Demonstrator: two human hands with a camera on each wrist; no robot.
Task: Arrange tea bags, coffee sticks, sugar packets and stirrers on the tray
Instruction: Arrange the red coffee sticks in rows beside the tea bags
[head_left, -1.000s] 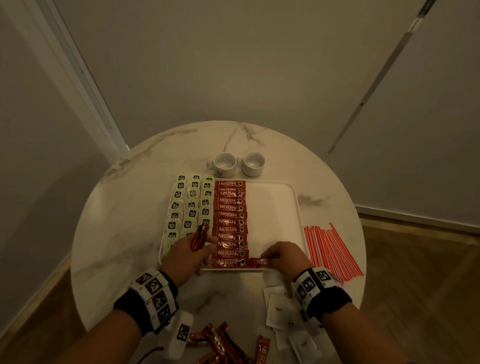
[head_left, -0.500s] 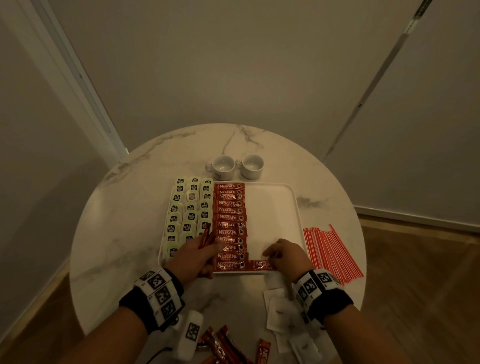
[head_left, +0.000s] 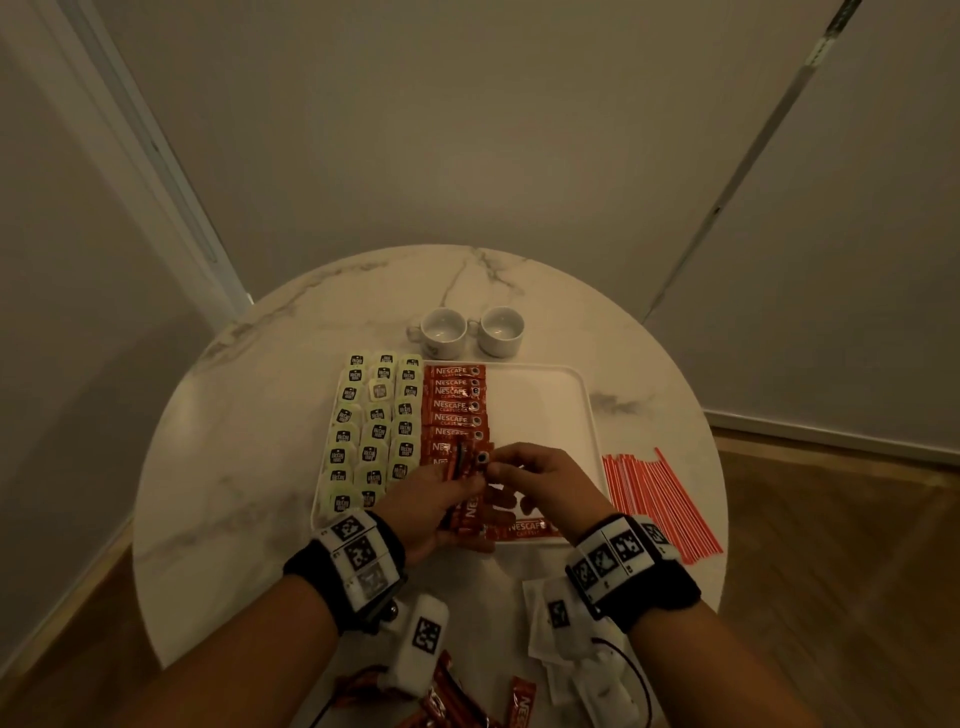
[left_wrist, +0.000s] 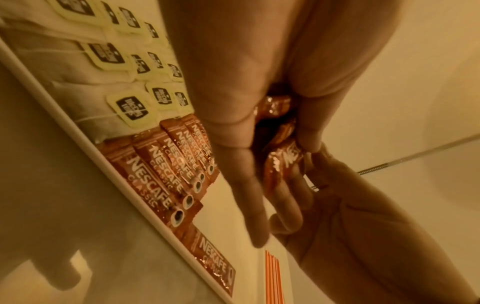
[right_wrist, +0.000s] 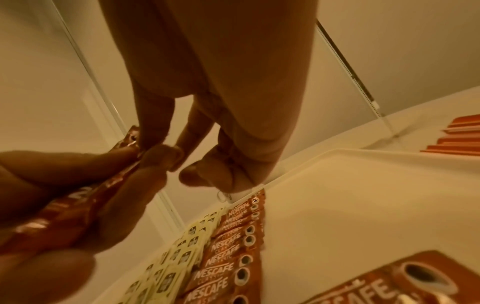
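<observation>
A white tray (head_left: 545, 410) holds three columns of tea bags (head_left: 374, 431) at its left and a column of red coffee sticks (head_left: 454, 405) beside them. One more coffee stick (head_left: 524, 529) lies along the tray's front edge, right of that column. Above the tray's front, my left hand (head_left: 441, 499) grips a small bundle of coffee sticks (left_wrist: 283, 160). My right hand (head_left: 540, 483) meets it, and its thumb and forefinger pinch the top end of one stick of the bundle (right_wrist: 132, 139). The right half of the tray is bare.
Red stirrers (head_left: 660, 499) lie in a fan right of the tray. White sugar packets (head_left: 561, 618) and loose coffee sticks (head_left: 522, 704) sit at the table's near edge. Two white cups (head_left: 441, 332) stand behind the tray. The round marble table (head_left: 234, 467) stands near walls.
My right hand has left the stick it laid at the tray's front edge and risen to the bundle. My left hand has shifted right with the bundle to meet it.
</observation>
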